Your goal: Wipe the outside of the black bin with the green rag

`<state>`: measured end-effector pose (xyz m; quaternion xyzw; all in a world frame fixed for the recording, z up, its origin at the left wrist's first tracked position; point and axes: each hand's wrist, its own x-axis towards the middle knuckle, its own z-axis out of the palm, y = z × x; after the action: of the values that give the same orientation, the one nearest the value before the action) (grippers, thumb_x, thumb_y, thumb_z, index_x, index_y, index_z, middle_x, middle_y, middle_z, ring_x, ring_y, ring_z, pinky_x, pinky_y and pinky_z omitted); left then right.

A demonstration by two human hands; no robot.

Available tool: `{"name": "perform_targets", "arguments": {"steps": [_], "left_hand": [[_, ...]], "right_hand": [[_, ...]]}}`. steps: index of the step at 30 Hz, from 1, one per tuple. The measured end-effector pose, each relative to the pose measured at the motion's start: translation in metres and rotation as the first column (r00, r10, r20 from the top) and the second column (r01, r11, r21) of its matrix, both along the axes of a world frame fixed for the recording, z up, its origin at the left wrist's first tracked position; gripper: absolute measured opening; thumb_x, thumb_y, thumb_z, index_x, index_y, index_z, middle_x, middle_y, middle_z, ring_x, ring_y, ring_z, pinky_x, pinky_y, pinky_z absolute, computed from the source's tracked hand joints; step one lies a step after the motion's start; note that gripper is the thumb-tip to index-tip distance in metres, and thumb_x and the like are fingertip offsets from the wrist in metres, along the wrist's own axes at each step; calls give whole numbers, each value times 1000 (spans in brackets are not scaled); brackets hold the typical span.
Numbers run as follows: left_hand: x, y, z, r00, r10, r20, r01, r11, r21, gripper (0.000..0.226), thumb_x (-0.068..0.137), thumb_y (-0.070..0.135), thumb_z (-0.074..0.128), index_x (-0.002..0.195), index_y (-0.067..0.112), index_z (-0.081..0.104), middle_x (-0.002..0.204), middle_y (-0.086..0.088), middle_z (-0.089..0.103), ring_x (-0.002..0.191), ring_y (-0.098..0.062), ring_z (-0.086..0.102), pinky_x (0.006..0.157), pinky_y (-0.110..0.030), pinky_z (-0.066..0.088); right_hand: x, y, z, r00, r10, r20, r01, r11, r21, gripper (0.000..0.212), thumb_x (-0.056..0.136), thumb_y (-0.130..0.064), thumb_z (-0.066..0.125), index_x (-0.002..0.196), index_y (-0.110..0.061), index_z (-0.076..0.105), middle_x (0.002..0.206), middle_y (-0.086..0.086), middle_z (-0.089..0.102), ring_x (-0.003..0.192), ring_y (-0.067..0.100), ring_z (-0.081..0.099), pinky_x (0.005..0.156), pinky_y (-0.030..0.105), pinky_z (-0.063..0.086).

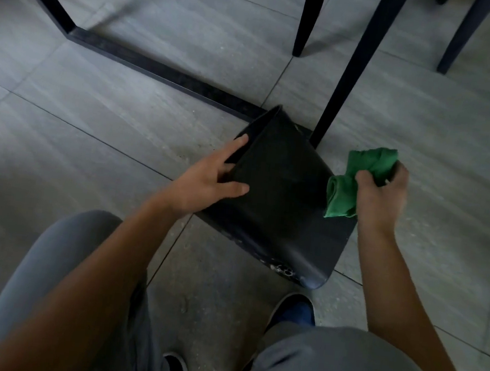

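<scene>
- Down on the grey tiled floor (98, 127), the largest thing in view, a person crouches with both knees in grey trousers at the bottom edge and dark shoes just behind the work.
- A black metal table frame (147, 63) runs as a bar along the floor behind the bin, with one upright leg rising close beside the bin's far right corner; dark chair legs (305, 19) stand farther back toward the top edge.
- The black bin (281, 201) is tipped over, its open mouth turned to the left and away, its base toward the person; the base corner nearest the shoes shows pale scuffs or grime.
- The left hand (208, 181) grips the bin's rim, fingers curled over the edge into the mouth and thumb laid on the outer wall, which steadies it.
- The right hand (380, 196) is closed around the green rag (356, 182), which is bunched in a loose wad and sits at the bin's right edge; whether the cloth presses the wall here I cannot tell.
- To do this step well, I judge the rag should be spread flatter under the palm so more cloth meets the plastic, then drawn in long overlapping strokes from rim to base.
- The left hand should likely keep the rim pinned and roll the bin between passes, so each wall turns up in turn.
- The soiled base corner probably needs firmer, shorter rubbing.
</scene>
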<state>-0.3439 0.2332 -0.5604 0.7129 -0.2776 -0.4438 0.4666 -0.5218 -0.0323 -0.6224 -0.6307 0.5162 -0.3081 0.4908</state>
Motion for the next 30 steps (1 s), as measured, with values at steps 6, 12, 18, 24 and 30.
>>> {"name": "perform_targets", "arguments": {"steps": [6, 12, 18, 24, 30], "left_hand": [[11, -14, 14, 954, -169, 248, 130, 977, 168, 62, 108, 20, 52, 153, 56, 31, 123, -1, 71, 97, -28, 75, 78, -44, 65], [23, -5, 25, 982, -29, 185, 44, 996, -77, 54, 102, 29, 64, 149, 48, 44, 117, 3, 74, 100, -11, 75, 78, -21, 61], [8, 9, 19, 845, -233, 481, 204, 973, 111, 86, 97, 36, 68, 157, 59, 11, 140, 29, 38, 114, 21, 49, 83, -8, 51], [-1, 4, 24, 859, -76, 506, 90, 996, -3, 71, 102, 27, 62, 154, 55, 23, 129, 52, 40, 114, 28, 46, 87, 0, 43], [6, -10, 38, 874, 121, 471, -70, 990, -123, 61, 105, 27, 59, 159, 38, 33, 129, 51, 43, 123, 18, 50, 106, -21, 50]], "right_hand": [[-14, 10, -13, 892, -254, 374, 99, 917, 387, 35, 92, -3, 55, 126, -6, 64, 96, 6, 68, 86, 23, 65, 74, 36, 53], [-23, 13, -17, 946, -121, 300, -5, 922, 386, 49, 88, -14, 67, 137, -15, 60, 105, 7, 75, 87, 24, 74, 75, 36, 61], [-12, 15, -2, 939, -38, 341, -108, 910, 400, 45, 80, -18, 76, 124, -22, 65, 96, -2, 79, 85, 20, 78, 68, 31, 60], [-14, 11, 15, 955, 2, 298, -97, 948, 305, 34, 83, -15, 67, 109, -36, 69, 91, -10, 79, 83, 15, 77, 66, 29, 60], [-26, 8, 27, 975, 61, 214, -100, 979, 177, 33, 84, -25, 73, 111, -41, 65, 90, -14, 77, 84, 12, 76, 69, 31, 62]]}}
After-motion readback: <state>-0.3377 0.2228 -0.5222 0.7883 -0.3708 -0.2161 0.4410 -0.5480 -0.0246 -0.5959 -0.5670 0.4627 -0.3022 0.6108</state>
